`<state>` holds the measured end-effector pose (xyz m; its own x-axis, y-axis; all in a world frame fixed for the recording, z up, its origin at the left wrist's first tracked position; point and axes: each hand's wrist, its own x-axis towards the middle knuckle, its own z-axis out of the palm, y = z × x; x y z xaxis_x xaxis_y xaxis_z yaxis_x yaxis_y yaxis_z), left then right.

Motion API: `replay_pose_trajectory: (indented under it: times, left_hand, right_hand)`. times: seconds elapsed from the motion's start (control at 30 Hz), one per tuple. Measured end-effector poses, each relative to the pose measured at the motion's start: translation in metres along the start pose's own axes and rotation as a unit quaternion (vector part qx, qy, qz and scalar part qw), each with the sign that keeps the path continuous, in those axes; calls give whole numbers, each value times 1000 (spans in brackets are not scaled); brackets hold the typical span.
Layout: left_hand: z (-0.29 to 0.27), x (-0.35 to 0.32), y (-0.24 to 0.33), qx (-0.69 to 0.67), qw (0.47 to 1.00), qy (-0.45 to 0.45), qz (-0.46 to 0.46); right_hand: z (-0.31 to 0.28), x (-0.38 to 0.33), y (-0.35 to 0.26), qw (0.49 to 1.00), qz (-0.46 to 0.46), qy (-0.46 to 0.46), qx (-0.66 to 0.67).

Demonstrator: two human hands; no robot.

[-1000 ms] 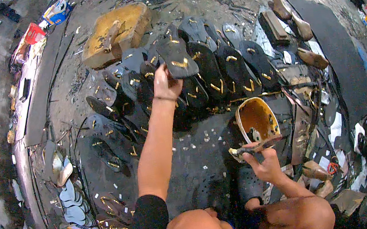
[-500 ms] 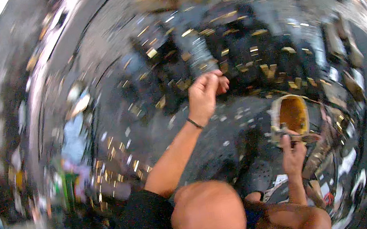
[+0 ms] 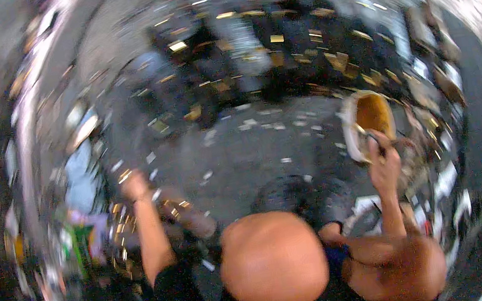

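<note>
My left hand (image 3: 134, 186) is stretched out to the left, over dark ground beside small shiny gold-coloured pieces (image 3: 120, 229). Motion smears its fingers; a bright sliver shows at their tips, and I cannot tell whether they hold it. On the right, my right hand (image 3: 385, 159) is closed at the near rim of a pale oval tub (image 3: 350, 133) with a yellow-brown inside. A thin dark thing shows at those fingers, too blurred to name.
Beyond my hands spread many dark blurred shapes with gold-coloured pieces (image 3: 337, 61) among them. Small white scraps (image 3: 246, 124) lie on the dark floor (image 3: 230, 158). My bare knee (image 3: 271, 262) rises in front. A light-blue item (image 3: 82, 175) lies at the left.
My left hand has swung from the middle to the left and nearer me. My right hand stays by the tub, its fingers slightly farther up the rim. The whole view has tilted a little.
</note>
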<state>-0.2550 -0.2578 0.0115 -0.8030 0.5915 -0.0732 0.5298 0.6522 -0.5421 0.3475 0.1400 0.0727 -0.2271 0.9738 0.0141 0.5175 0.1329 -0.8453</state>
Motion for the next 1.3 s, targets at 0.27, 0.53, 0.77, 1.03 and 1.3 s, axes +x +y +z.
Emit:
replay_pose_trajectory:
  times: [0.27, 0.53, 0.77, 1.03, 1.3]
  left_hand:
    - [-252, -71, 266, -737, 655, -96, 137]
    - [-195, -124, 397, -477, 722, -148, 479]
    - [-210, -102, 430, -418, 743, -83, 515]
    - [-331, -63, 414, -836, 208, -504, 68]
    - [-316, -85, 426, -821, 54, -544, 163]
  right_hand:
    - [-43, 55, 98, 917, -52, 34, -395]
    - [-92, -20, 33, 892, 44, -119, -433]
    - [-106, -4, 28, 954, 254, -130, 94]
    - [-16, 73, -72, 976, -33, -39, 212]
    - [-2, 95, -47, 987, -155, 42, -28]
